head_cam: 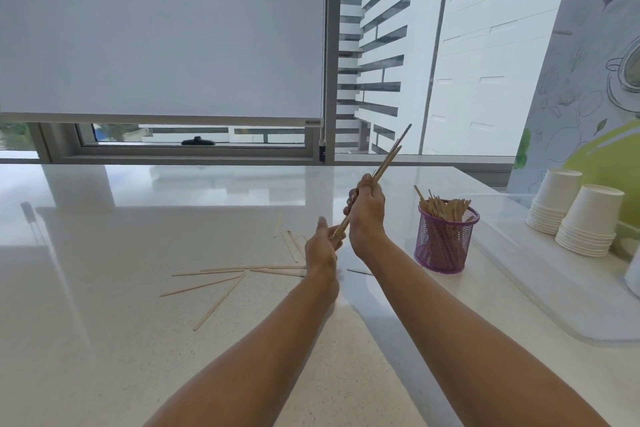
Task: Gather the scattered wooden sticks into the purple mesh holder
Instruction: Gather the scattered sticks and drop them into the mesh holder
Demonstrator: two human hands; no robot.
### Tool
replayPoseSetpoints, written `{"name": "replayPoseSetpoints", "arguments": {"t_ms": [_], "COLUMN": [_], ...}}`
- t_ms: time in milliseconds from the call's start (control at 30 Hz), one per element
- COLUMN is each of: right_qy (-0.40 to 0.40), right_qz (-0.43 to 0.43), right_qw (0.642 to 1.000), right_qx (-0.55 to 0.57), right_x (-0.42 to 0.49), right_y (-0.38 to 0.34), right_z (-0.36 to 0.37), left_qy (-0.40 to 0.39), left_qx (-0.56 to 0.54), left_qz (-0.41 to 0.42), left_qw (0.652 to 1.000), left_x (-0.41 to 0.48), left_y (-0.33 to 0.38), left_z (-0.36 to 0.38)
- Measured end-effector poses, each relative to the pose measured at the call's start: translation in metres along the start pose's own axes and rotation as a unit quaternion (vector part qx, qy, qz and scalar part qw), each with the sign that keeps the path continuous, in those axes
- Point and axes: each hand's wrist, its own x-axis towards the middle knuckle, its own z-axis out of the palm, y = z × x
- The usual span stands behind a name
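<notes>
Setting: a drinks counter or pantry in an office-type, multi-storey building.

- White speckled countertop (pixel 104 322), glossy, run up to the far window (pixel 381 135).
- Two stacks of white paper cups (pixel 585 218), placed upside down at the right edge.
- Wooden sticks (pixel 446 208) of the stirrer kind, stood in a purple mesh holder (pixel 443 246) to the left of the cups.
- Wall mural (pixel 588 80) at the right, printed with outline drawings of a cup, leaves and vegetables.
- Grey roller blind (pixel 156 28), drawn most of the way down at the far left.
- Tall pale building (pixel 485 45) with banded storeys, seen through the glass.
</notes>
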Motion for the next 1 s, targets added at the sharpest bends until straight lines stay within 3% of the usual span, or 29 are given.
{"name": "replayPoseSetpoints", "arguments": {"t_ms": [100,200,533,767,833,1000], "right_qy": [-0.023,-0.031,-0.066,-0.047,-0.041,-0.020], "right_qz": [-0.008,-0.029,-0.005,-0.060,-0.075,-0.120], "right_qw": [0.999,0.999,0.998,0.993,0.992,0.983], "right_qx": [0.033,-0.014,-0.021,-0.086,-0.092,-0.136], "right_x": [0.000,-0.003,-0.009,0.008,0.016,0.043], "right_y": [-0.007,-0.002,0.017,-0.012,-0.026,-0.058], "right_z": [-0.001,-0.006,-0.017,-0.033,-0.040,-0.061], "left_qy": [-0.002,-0.037,-0.070,-0.101,-0.101,-0.113], "left_qx": [-0.127,-0.188,-0.171,-0.034,0.058,0.288], "left_qz": [-0.065,-0.084,-0.087,-0.049,-0.009,0.148], "left_qw": [0.990,0.978,0.979,0.993,0.993,0.939], "left_x": [0.001,-0.004,-0.010,-0.011,-0.011,-0.007], "left_y": [0.005,0.010,0.013,0.004,-0.002,-0.016], "left_z": [0.005,0.009,0.024,0.033,0.034,0.032]}}
